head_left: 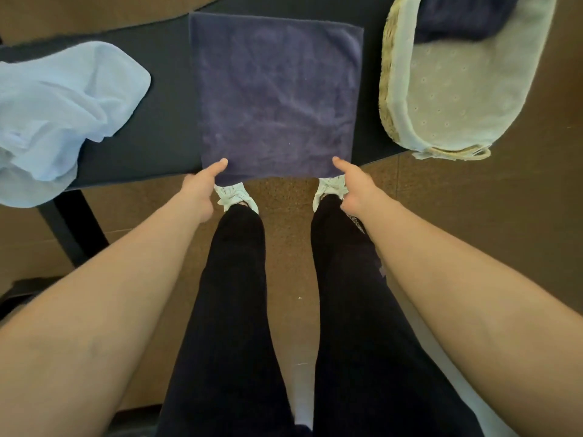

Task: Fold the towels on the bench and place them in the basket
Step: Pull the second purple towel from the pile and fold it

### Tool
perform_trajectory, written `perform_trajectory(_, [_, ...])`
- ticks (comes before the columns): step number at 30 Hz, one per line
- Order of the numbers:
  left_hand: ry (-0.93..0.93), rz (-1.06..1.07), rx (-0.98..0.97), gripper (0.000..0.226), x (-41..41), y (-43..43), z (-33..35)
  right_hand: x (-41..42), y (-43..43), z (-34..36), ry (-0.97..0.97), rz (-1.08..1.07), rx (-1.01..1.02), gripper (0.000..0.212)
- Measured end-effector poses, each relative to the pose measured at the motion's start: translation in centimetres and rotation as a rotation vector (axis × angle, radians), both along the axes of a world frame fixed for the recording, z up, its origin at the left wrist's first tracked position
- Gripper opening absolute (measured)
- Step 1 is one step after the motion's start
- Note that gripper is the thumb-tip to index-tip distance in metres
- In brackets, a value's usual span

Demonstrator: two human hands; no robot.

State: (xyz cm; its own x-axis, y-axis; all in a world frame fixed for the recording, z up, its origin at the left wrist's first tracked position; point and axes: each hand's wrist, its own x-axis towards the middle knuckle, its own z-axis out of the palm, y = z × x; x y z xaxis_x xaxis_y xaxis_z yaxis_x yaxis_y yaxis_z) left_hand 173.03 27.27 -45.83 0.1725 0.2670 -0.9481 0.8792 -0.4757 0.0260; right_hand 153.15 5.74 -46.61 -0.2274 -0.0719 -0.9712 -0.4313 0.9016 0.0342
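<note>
Left hand (202, 188) and right hand (350, 187) each pinch a near corner of the purple towel (277, 96), thumb on top, fingers hidden beneath. The towel lies flat on the bench (170, 127), hem at the near edge. Judged light, limp, grippy terry, so the corners are the right hold. Beyond, left: a crumpled pale-blue towel (63, 115). Right: the basket (391, 89), with a dark towel (457, 17) inside.

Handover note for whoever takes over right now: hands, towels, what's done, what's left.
Hands: left hand and right hand each pinch a near corner of the purple towel, which lies flat on the bench.
Waiting: light blue towel, crumpled at the bench's left end.
Done: dark blue towel in the basket, on the right.
Left: fold and basket the purple one, then the light blue one.
</note>
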Motion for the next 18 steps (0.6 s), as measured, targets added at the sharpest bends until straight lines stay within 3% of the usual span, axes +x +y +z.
perform_trajectory(2, [0.039, -0.005, -0.079, 0.061, 0.0, -0.3, 0.1, 0.2, 0.1, 0.2, -0.073, -0.100, 0.050, 0.079])
perform_trajectory(5, [0.034, -0.094, -0.123, 0.055, -0.2, 0.1, 0.1, 0.1, -0.2, 0.2, -0.108, -0.163, 0.083, 0.071])
perform_trajectory(11, [-0.074, -0.077, -0.144, 0.035, -0.3, 2.2, 0.3, -1.5, 0.6, -0.3, -0.141, -0.045, 0.164, 0.072])
perform_trajectory(18, [-0.139, -0.070, -0.132, 0.037, -1.2, 4.0, 1.8, -3.1, 2.0, 1.9, -0.290, 0.004, 0.038, 0.044])
